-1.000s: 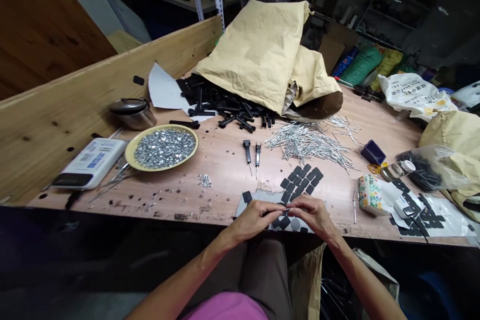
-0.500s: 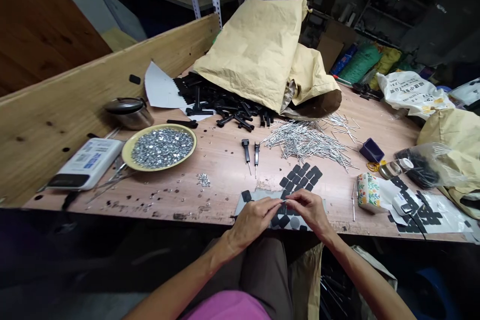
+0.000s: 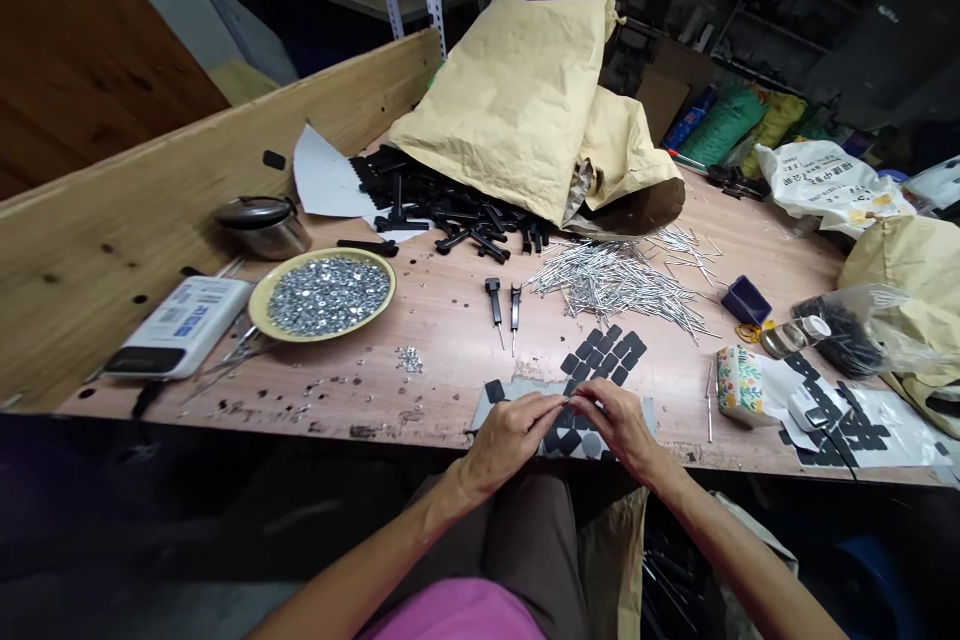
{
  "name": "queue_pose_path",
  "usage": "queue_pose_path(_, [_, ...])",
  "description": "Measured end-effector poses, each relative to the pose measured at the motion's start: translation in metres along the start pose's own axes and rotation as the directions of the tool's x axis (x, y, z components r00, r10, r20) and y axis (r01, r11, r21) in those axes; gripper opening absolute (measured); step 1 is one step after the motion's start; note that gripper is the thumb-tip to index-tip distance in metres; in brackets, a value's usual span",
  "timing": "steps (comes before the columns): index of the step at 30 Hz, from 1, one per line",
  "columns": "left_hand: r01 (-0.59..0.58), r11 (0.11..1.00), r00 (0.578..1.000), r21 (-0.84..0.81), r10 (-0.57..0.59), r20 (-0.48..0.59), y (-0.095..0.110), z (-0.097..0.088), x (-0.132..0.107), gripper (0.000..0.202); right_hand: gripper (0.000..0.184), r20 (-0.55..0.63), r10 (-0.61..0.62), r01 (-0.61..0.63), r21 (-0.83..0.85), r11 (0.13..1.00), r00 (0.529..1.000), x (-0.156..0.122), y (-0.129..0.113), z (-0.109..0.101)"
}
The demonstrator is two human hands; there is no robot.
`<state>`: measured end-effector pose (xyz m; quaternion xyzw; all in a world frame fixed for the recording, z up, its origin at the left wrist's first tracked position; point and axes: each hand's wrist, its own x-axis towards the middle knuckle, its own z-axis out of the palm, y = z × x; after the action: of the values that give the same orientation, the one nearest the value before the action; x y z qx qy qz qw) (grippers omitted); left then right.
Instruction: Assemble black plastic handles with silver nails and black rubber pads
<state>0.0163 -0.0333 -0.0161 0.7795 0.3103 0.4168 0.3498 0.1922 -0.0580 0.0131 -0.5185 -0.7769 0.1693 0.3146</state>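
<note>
My left hand (image 3: 514, 430) and my right hand (image 3: 616, 422) meet above the front edge of the table, fingertips nearly touching. Both pinch at one small thing between them, too small and covered to make out. Beneath them lies a grey sheet (image 3: 491, 415) bearing dark pads and a grey round one. Just beyond my fingers, rows of black rounded-square pads (image 3: 604, 352) lie on the table. Farther up, two black plastic pieces (image 3: 493, 290) with thin metal pins lie side by side. A small cluster of metal bits (image 3: 409, 359) lies to the left.
A yellow plate (image 3: 257, 318) of small metal parts stands left, beside a white scale (image 3: 184, 320) and a metal pot (image 3: 264, 228). Metal pins (image 3: 619, 282) are piled behind. Paper sacks (image 3: 510, 100) cover black parts. A small dark box (image 3: 746, 300) stands right.
My hands stay together at nearly the same spot, with slight finger movement. The whole view has shifted a little; nothing else has visibly moved.
</note>
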Motion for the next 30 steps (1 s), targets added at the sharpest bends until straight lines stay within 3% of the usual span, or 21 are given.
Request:
queue_pose_path(4, [-0.053, 0.998, 0.997, 0.019, 0.054, -0.048, 0.000, 0.003, 0.000, 0.025, 0.033, 0.002, 0.107, -0.106, 0.149, 0.983, 0.994, 0.000, -0.004, 0.000])
queue_pose_path(6, [-0.065, 0.998, 0.997, 0.022, 0.066, -0.044, 0.000, 0.002, 0.001, 0.025, 0.032, -0.034, 0.100, -0.094, 0.157, 0.983, 0.994, -0.001, -0.005, 0.000])
queue_pose_path(14, [-0.282, 0.895, 0.957, 0.346, 0.290, 0.028, 0.002, 0.001, 0.000, 0.031, 0.040, -0.040, -0.152, 0.144, -0.162, 0.976, 0.988, 0.000, -0.003, -0.001])
queue_pose_path(19, [-0.301, 0.873, 0.948, 0.385, 0.317, 0.024, 0.003, 0.007, 0.000, 0.029, 0.058, -0.084, -0.064, 0.040, -0.255, 0.966, 0.994, -0.001, 0.002, 0.011])
queue_pose_path(22, [-0.261, 0.916, 0.964, 0.304, 0.267, 0.024, 0.002, 0.009, 0.000, 0.030, 0.067, -0.037, 0.066, -0.074, -0.288, 0.955, 0.997, -0.001, 0.001, 0.010])
queue_pose_path(26, [-0.059, 0.996, 0.998, 0.070, 0.061, -0.031, 0.003, 0.008, 0.004, 0.026, 0.065, -0.020, 0.229, -0.229, -0.207, 0.951, 0.973, 0.000, -0.005, -0.005])
queue_pose_path(28, [0.029, 0.999, 0.999, -0.020, -0.030, -0.041, 0.003, 0.007, 0.005, 0.023, 0.055, -0.046, 0.234, -0.237, -0.077, 0.968, 0.971, 0.001, -0.007, -0.013])
queue_pose_path(30, [0.071, 0.995, 0.997, -0.073, -0.073, -0.031, 0.003, 0.006, 0.006, 0.022, 0.045, -0.039, 0.162, -0.161, 0.017, 0.987, 0.986, 0.001, -0.007, -0.017])
